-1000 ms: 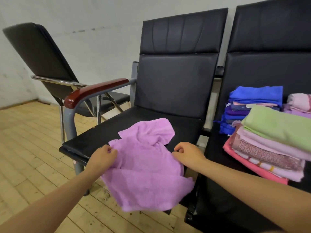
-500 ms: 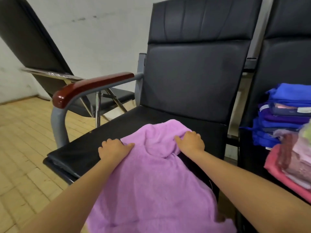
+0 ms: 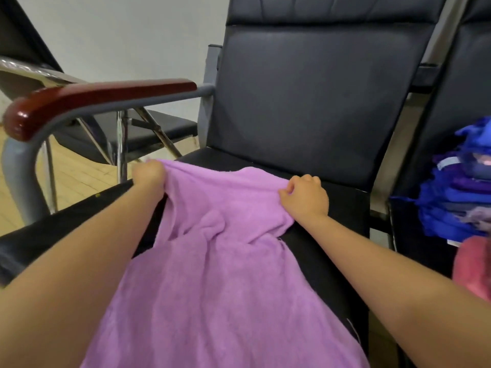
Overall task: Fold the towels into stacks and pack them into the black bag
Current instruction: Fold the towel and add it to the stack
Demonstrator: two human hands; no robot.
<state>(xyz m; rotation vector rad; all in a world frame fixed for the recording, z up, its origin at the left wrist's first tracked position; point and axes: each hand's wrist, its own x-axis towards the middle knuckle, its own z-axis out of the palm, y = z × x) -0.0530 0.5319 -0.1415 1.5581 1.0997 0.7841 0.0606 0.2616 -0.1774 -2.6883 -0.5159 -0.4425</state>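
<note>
A purple towel (image 3: 223, 266) lies spread over the seat of a black chair (image 3: 342, 216) and hangs off its front edge toward me. My left hand (image 3: 148, 176) grips the towel's far left corner in a fist. My right hand (image 3: 305, 195) pinches the far right corner with curled fingers. The far edge sags between the two hands, with creases in the middle of the cloth. No black bag shows in this view.
A red-brown wooden armrest (image 3: 93, 99) on a grey tube runs along the chair's left side. A folding chair (image 3: 127, 128) stands behind it on the wooden floor. On the neighbouring seat at right sit folded blue towels (image 3: 457, 197) and a pink towel (image 3: 473, 269).
Both hands have carried the towel's far corners further back over the seat and spread them apart. The view has moved closer and lower, so most of the folded stacks have slipped out of frame.
</note>
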